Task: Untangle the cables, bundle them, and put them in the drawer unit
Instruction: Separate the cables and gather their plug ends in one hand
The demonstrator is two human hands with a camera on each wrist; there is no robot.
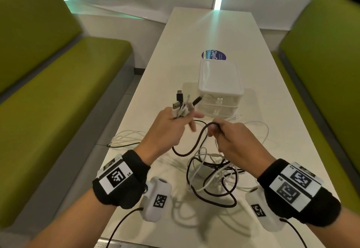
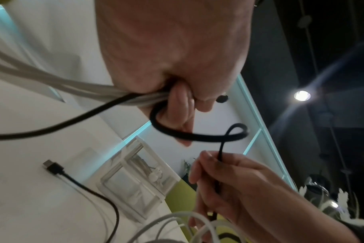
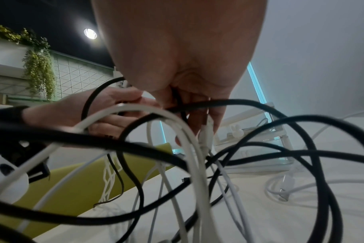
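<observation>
My left hand [image 1: 176, 124] grips a bunch of black and white cable ends [image 1: 183, 104], their plugs sticking up above the fingers; the left wrist view shows the cords [image 2: 119, 98] running through its fist. My right hand [image 1: 224, 132] pinches a loop of thick black cable [image 1: 202, 136], seen as the black cable [image 2: 220, 157] between its fingertips. Beneath both hands a tangle of black and white cables [image 1: 212, 175] hangs and lies on the white table [image 1: 253, 56]; it fills the right wrist view as looped cables [image 3: 177, 148]. The clear drawer unit [image 1: 220, 84] stands just beyond, drawers closed.
Green benches [image 1: 48, 84] flank the long table on both sides. A round blue sticker [image 1: 214, 55] lies behind the drawer unit. More white cable [image 1: 259, 128] trails to the right of the unit, and a black plug [image 2: 53, 168] lies on the tabletop at left.
</observation>
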